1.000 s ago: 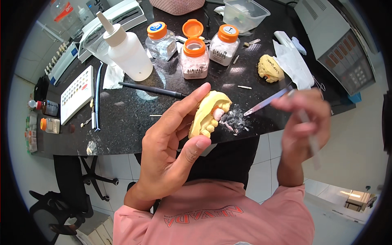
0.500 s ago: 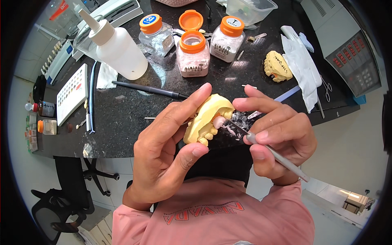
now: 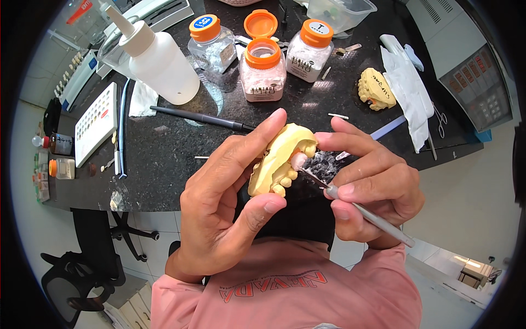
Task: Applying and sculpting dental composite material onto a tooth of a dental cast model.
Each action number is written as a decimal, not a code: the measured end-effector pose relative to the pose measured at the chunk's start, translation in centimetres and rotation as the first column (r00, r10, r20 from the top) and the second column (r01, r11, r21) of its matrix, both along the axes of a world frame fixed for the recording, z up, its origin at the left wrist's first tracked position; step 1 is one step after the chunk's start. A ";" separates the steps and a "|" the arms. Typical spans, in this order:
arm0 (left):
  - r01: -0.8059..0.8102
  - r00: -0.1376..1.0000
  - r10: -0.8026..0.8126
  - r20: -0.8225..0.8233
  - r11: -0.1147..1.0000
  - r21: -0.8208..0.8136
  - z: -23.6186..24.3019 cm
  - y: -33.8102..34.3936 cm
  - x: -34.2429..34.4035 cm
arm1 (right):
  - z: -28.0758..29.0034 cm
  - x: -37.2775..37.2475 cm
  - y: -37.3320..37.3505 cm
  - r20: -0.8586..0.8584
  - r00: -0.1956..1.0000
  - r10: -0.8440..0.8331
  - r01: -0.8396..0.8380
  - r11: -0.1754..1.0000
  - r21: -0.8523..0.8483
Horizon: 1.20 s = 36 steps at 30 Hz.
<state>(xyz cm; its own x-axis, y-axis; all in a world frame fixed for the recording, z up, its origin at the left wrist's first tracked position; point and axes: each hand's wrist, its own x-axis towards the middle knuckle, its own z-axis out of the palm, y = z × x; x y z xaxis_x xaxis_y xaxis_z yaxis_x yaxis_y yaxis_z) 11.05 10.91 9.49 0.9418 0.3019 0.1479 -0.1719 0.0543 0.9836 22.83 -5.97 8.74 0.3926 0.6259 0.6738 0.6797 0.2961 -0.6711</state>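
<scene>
My left hand (image 3: 230,192) is closed round a yellow plaster dental model (image 3: 273,164), gripping it between thumb and fingers. On the model's side facing right sits a pale pink tooth-shaped build-up (image 3: 298,160), beside several yellow plaster teeth. My right hand (image 3: 378,186) pinches a grey-handled knife (image 3: 378,219) like a pen. Its thin blade reaches toward the lower edge of the pink build-up; whether it touches I cannot tell. A fingertip of my right hand rests by the model's upper right end. White powdery scraps (image 3: 323,164) lie on the black bench beyond the blade.
An open orange-rimmed jar of pink powder (image 3: 263,77) stands between two orange-capped jars. A white squeeze bottle (image 3: 164,66) is further left. A black pen-like tool (image 3: 203,118) lies behind my left hand. At right are another plaster model (image 3: 377,90), white tissue (image 3: 402,82) and scissors (image 3: 440,120).
The blade has shifted slightly left and down along the pink build-up, my right fingers moving with it. The pink scraps seen by the blade before no longer show. The model has turned slightly.
</scene>
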 end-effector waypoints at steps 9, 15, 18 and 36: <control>0.002 1.000 -0.002 0.011 1.000 0.001 0.0 0.0 0.0 | 0.2 -0.1 -0.1 0.017 1.000 -0.019 0.019 0.999 -0.029; 0.002 1.000 -0.002 0.013 1.000 0.013 -0.1 0.0 0.0 | -0.2 -0.3 0.2 -0.015 0.998 -0.058 0.059 0.998 0.022; -0.001 1.000 0.001 0.009 1.000 0.016 0.0 0.0 -0.1 | -0.1 -0.2 0.1 -0.003 0.999 -0.036 0.036 0.999 0.012; 0.119 0.985 -0.122 0.122 0.992 0.033 -0.7 0.5 0.0 | 0.1 -0.4 0.1 -0.044 0.998 -0.046 0.046 0.999 0.012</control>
